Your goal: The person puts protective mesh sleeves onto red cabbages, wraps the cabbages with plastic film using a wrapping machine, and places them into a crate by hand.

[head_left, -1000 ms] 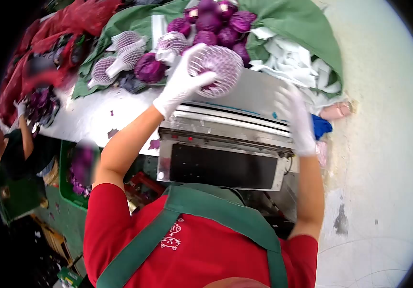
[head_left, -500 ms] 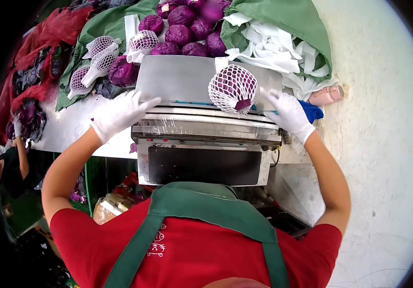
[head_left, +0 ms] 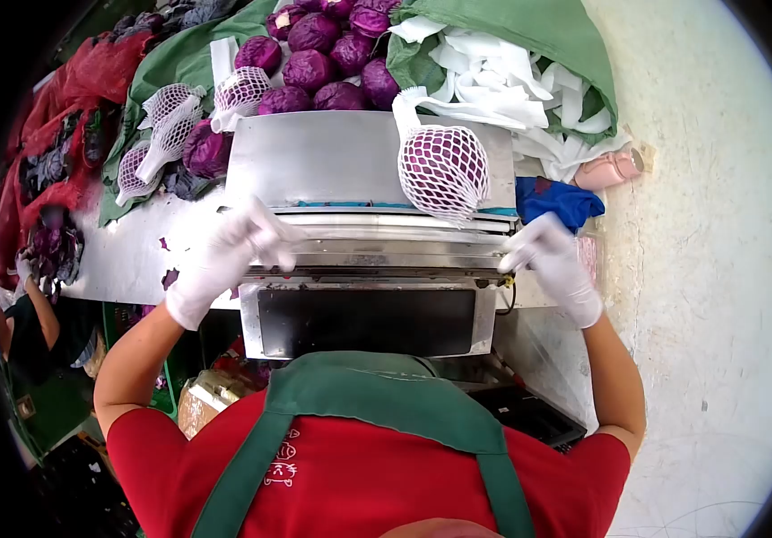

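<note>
My left hand, in a white glove and blurred by motion, is at the left front end of a metal wrapping machine. Its fingers look pinched at the edge of thin clear plastic film. At the right end, my gloved right hand has thumb and fingers pressed together at the film's other side. The film is hard to see against the metal bars. Between and beyond both hands, a purple cabbage in a white foam net lies on the machine's steel plate, untouched.
Bare purple cabbages are heaped behind the machine. Several netted cabbages lie on the left. A green sack holds white foam nets. Right of the plate are a blue cloth and a pink object. Another person's gloved hand works far left.
Both hands have come down and toward me, from beside the plate to the machine's front bars, their fingers closing. The netted cabbage has turned, its net tail now pointing up and left.
</note>
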Demonstrator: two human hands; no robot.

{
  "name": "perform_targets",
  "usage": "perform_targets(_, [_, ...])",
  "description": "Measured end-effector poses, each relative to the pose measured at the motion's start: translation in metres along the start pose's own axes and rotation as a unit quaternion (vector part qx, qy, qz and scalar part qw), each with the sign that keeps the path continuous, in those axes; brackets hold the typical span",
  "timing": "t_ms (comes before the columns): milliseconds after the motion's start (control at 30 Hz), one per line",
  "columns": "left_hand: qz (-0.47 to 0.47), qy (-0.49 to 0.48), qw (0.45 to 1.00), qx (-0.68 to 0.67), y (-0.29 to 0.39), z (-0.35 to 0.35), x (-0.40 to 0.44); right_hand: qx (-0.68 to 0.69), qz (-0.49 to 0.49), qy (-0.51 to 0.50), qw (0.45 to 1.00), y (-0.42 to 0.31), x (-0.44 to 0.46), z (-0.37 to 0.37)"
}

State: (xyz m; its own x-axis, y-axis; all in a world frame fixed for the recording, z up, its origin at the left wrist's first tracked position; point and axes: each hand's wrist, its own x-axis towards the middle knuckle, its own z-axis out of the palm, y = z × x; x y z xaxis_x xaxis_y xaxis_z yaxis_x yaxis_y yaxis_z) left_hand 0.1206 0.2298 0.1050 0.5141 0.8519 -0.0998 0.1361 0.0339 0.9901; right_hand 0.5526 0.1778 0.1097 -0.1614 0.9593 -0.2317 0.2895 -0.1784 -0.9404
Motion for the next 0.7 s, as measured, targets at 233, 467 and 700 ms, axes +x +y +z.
perform_targets(233, [0.211, -0.050, 0.964, 0.157, 0.022, 0.051, 0.151, -0.534, -0.382, 0.024, 0.754, 0.019, 0.133, -0.031])
perform_targets(467, [-0.043, -0.104, 0.982, -0.153, -0.026, 0.057, 0.190, -0.188, -0.255, -0.053, 0.947, 0.032, 0.153, 0.020])
perform_targets(700, [-0.407, -0.217, 0.827, -0.321, 0.017, 0.069, 0.057, 0.158, 0.078, -0.279, 0.944, -0.016, 0.035, 0.073])
